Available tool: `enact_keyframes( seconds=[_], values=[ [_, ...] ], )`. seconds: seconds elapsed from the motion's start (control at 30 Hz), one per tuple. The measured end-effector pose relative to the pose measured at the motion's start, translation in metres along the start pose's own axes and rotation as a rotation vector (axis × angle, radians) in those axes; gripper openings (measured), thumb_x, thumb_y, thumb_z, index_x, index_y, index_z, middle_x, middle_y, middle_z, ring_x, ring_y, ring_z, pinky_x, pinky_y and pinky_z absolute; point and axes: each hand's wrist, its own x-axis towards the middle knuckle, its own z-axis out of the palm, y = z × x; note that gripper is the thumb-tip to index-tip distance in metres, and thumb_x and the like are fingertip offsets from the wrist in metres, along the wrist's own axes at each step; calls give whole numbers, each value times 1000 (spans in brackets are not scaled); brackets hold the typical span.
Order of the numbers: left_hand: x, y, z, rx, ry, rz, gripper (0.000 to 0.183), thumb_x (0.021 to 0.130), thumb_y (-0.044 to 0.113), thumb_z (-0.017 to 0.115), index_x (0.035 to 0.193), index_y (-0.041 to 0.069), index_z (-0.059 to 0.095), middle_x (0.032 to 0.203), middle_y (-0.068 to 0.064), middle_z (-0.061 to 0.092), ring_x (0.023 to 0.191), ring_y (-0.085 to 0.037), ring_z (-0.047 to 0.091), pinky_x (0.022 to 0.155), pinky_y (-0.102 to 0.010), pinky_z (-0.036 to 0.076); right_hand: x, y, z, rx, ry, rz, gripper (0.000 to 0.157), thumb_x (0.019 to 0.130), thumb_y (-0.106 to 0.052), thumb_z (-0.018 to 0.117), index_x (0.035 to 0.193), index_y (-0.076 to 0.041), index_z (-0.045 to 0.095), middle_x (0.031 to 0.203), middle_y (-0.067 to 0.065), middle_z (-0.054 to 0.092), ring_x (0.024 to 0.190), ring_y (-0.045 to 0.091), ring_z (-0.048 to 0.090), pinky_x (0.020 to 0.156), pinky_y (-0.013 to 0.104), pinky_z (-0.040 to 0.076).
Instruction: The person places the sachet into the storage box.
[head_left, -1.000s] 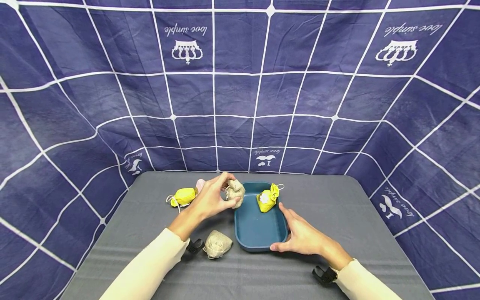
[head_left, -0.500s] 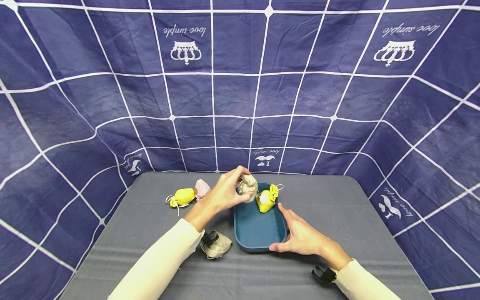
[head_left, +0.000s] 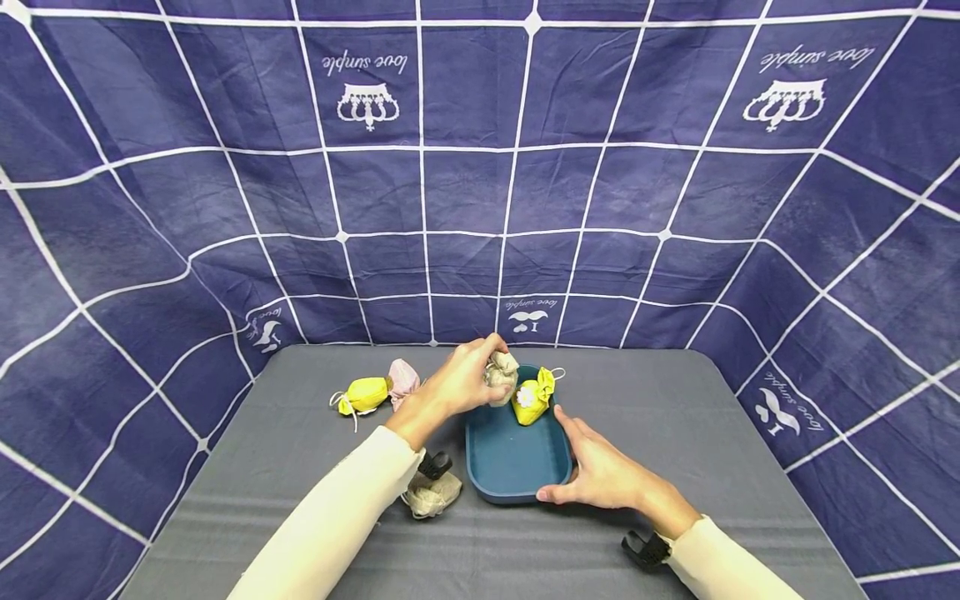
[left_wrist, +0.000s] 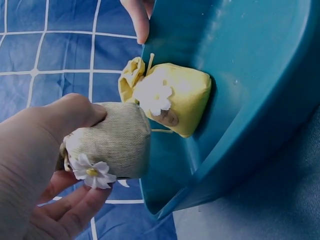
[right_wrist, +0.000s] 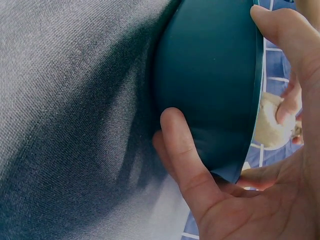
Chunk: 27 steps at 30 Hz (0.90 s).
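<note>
My left hand (head_left: 467, 380) grips a small beige cloth drawstring pouch (left_wrist: 120, 140) with a white flower on it, between thumb and fingers. That pouch is held over the far left part of a blue tray (head_left: 517, 471). Inside the tray, at its far right, sits a yellow pouch (left_wrist: 187, 95), also with a white flower, its gathered neck leaning on the wall. My right hand (head_left: 603, 468) holds the tray's right side, thumb at the near rim and other fingers farther along. In the right wrist view, fingers (right_wrist: 180, 142) press the outer wall (right_wrist: 210, 65).
Left of the tray, a yellow pouch (head_left: 367, 393) and a pink pouch (head_left: 402, 379) lie side by side. A second beige pouch (head_left: 435, 496) lies near the tray's front left, partly under my left wrist. Blue checked cloth (head_left: 465, 192) hangs behind the grey table (head_left: 247, 500).
My left hand has carried the beige pouch rightward from the tray's left edge to over its far end, uncovering the pink pouch. My right hand stays on the tray.
</note>
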Motion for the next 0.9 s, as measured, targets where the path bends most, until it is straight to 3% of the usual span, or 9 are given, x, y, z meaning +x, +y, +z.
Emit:
enact_keyframes(
  seconds=[0.4, 0.63, 0.77, 0.9],
  values=[
    [-3, -10, 11, 21, -26, -26, 56, 91, 19, 99, 134, 11, 65, 124, -14, 80, 111, -33, 80, 97, -51, 68, 2, -2, 1, -16, -5, -11, 145, 82, -69, 99, 181, 8, 25, 159, 20, 62, 124, 21, 62, 111, 45, 59],
    [-9, -12, 15, 17, -145, -96, 81, 94, 30, 101, 161, 12, 58, 153, -19, 71, 137, -38, 76, 116, -56, 63, 2, -2, 0, 4, -19, -13, 144, 84, -69, 98, 181, 8, 24, 159, 23, 60, 111, 14, 62, 101, 36, 59],
    [-10, -11, 14, 28, -150, -88, 83, 95, 35, 99, 164, 15, 59, 158, -17, 68, 142, -39, 74, 118, -57, 62, 1, -1, -1, 20, -20, -8, 145, 84, -68, 99, 181, 7, 23, 158, 23, 59, 97, 7, 60, 91, 28, 57],
    [-12, -11, 12, 42, -125, -62, 80, 96, 38, 98, 164, 16, 61, 154, -15, 71, 137, -38, 76, 115, -57, 64, 0, 1, -2, 23, -20, -5, 145, 84, -68, 98, 182, 7, 22, 158, 23, 59, 96, 6, 59, 91, 27, 57]
  ],
)
